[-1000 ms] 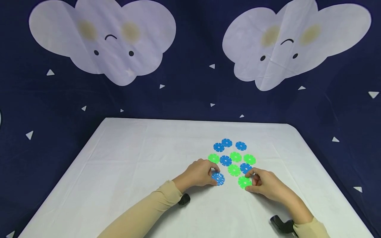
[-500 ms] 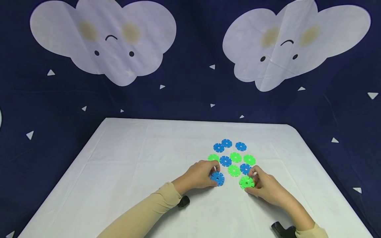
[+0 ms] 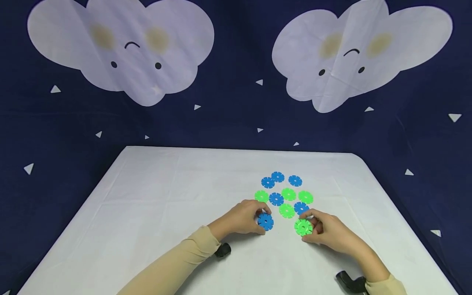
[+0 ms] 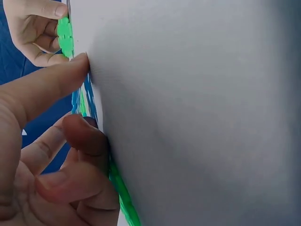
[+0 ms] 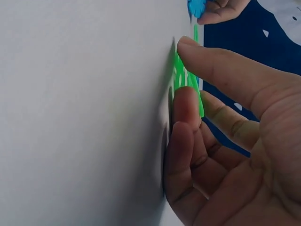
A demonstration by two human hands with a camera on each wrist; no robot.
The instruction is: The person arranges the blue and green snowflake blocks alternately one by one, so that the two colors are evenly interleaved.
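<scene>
Between the thumb and index finger of my left hand (image 3: 239, 217) is a blue notched plastic disc (image 3: 265, 221), pinched by its edges. To the right, my right hand (image 3: 333, 231) pinches a green notched disc (image 3: 303, 227) the same way. In the left wrist view, this green disc (image 4: 65, 36) stands tilted up off the cloth. The right wrist view shows the blue disc (image 5: 196, 7) tilted too, in the left fingers. A gap separates the two discs. Just behind my right fingertips lies another blue disc (image 3: 301, 208), partly covered by them.
Beyond the hands, several loose discs lie flat, among them a green disc (image 3: 287, 211) and a blue disc (image 3: 276, 199). Two blue ones overlap at the back. White cloth (image 3: 147, 192) covers the table, with a dark blue cloud-print backdrop (image 3: 236, 119) behind it.
The green disc has shifted slightly right and is now tilted in my right fingers. The blue disc has barely moved left. The head view has turned slightly; the loose discs lie as before.
</scene>
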